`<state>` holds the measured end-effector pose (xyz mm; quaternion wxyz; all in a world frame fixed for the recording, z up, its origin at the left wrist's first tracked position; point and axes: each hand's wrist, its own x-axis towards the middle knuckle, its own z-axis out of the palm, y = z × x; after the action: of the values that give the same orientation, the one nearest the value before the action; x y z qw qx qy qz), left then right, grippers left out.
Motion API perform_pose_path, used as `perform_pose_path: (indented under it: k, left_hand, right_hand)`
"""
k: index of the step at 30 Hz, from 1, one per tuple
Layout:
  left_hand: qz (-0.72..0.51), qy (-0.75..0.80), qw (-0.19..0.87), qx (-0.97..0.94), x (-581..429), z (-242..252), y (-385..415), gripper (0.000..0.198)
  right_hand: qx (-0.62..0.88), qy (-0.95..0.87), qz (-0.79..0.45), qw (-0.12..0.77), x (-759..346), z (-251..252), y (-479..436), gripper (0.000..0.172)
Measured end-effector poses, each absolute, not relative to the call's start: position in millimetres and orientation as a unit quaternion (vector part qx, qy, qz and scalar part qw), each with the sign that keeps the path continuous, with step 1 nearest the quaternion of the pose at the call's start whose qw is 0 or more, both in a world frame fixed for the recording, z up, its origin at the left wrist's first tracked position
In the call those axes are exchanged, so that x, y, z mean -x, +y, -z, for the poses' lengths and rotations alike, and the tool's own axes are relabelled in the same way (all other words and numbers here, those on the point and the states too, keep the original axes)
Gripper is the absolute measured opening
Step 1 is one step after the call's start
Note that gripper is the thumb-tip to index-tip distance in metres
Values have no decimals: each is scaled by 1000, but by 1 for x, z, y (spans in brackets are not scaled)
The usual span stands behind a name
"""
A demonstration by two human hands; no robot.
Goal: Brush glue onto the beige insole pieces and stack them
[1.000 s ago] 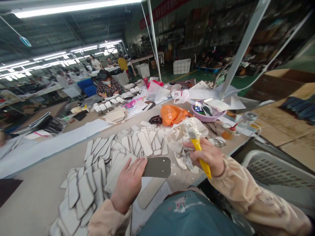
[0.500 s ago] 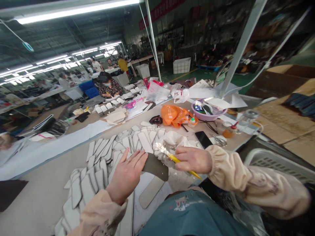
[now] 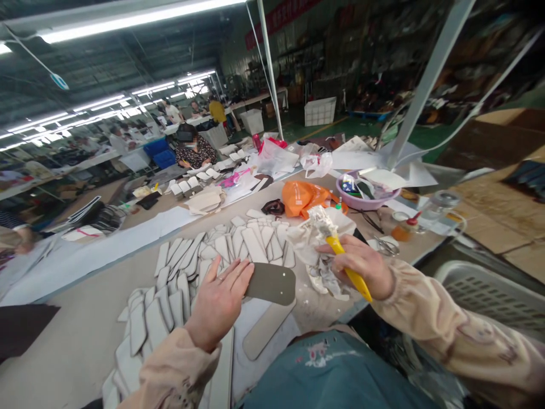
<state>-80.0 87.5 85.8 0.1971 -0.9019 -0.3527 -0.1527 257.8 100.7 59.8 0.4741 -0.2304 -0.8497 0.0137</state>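
Observation:
My left hand [image 3: 222, 302] lies flat with fingers stretched out on one end of a dark olive strip [image 3: 275, 283] with rounded corners. Two small white spots show on that strip. My right hand [image 3: 363, 264] grips the yellow handle of a brush [image 3: 349, 264], its bristles coated with thick white paste and pointing up and away from me. Under the brush is a crumpled whitish plastic sheet [image 3: 320, 274] smeared with white. A pale rounded strip [image 3: 266, 332] rests just below the olive one. Left of and beyond my left hand spread many pale strips [image 3: 147, 318] in overlapping rows.
Beyond the brush sit an orange bag [image 3: 300, 199] and a purple basin [image 3: 366, 200] with odds and ends. Scissors [image 3: 386, 245] and a jar of amber liquid [image 3: 401, 230] are at right. A light plastic basket [image 3: 481, 295] stands beside the table. A co-worker [image 3: 195, 150] sits farther off.
My right hand has lifted the brush up and to the right, away from the olive strip, over the crumpled plastic. My left hand stays on the strip.

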Motion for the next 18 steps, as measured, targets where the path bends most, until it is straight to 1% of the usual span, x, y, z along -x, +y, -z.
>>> perform_pose_path:
  k: [3, 7, 9, 12, 15, 18]
  left_hand:
    - [134, -415, 128, 891, 79, -83, 93, 45]
    - [68, -518, -55, 851, 77, -84, 101, 37]
    - [54, -546, -122, 827, 75, -86, 103, 35]
    - [58, -558, -159, 812, 72, -87, 103, 35]
    - [72, -552, -166, 814, 72, -86, 102, 36]
    - [79, -547, -166, 817, 76, -84, 101, 36]
  right_hand:
    - [225, -840, -10, 493, -249, -67, 91, 12]
    - [231, -825, 15, 516, -239, -72, 84, 11]
    - [231, -816, 18, 529, -233, -72, 84, 12]
    - [213, -823, 15, 526, -219, -70, 86, 10]
    - [200, -853, 24, 481, -205, -63, 93, 12]
    - [220, -870, 38, 440, -201, -50, 103, 15]
